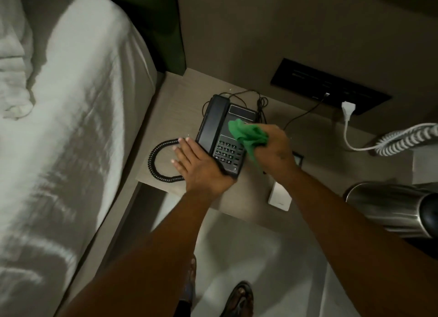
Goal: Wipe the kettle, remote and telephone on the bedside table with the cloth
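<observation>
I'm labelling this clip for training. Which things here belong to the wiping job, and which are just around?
Job: telephone, green cloth in the right hand, left hand steadying the telephone, kettle, bedside table.

Around: bed, white plug, white coiled cord, black wall panel.

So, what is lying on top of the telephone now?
The handset rests on the telephone. The green cloth, held by the right hand, covers part of the keypad; the left hand hides the near corner.
</observation>
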### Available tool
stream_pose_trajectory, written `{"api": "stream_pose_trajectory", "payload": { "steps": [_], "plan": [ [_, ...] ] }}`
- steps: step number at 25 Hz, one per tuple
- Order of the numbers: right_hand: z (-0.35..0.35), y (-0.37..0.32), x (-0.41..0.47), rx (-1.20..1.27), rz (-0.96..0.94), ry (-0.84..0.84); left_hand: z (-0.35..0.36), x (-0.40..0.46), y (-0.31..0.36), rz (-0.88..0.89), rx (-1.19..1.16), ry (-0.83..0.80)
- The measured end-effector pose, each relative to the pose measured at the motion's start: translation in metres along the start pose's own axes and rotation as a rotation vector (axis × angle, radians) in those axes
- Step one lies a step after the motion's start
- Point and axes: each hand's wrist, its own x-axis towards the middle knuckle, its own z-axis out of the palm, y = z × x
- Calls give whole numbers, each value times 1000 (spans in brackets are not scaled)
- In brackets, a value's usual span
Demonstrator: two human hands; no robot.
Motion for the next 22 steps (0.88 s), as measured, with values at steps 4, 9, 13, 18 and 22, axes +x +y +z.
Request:
{"api": "stream_pose_trajectory", "payload": {
  "steps": [4,9,13,18,22],
  "plan": [
    [-6,-50,-20,662,479,-197,-71,-20,9,-103,-1021,-111],
    [69,-166,-36,778,351,-569,-191,-42,-51,-149,-1378,123],
    [165,-272,-70,451,171,-679,-283,-73,-156,-224,-1368,407],
    [280,-356,-116,198,-54,-571,-343,-95,-262,-416,-1341,648],
    [335,-365,-130,-162,-268,-549,-348,-84,-306,-552,-926,648]
  ]
}}
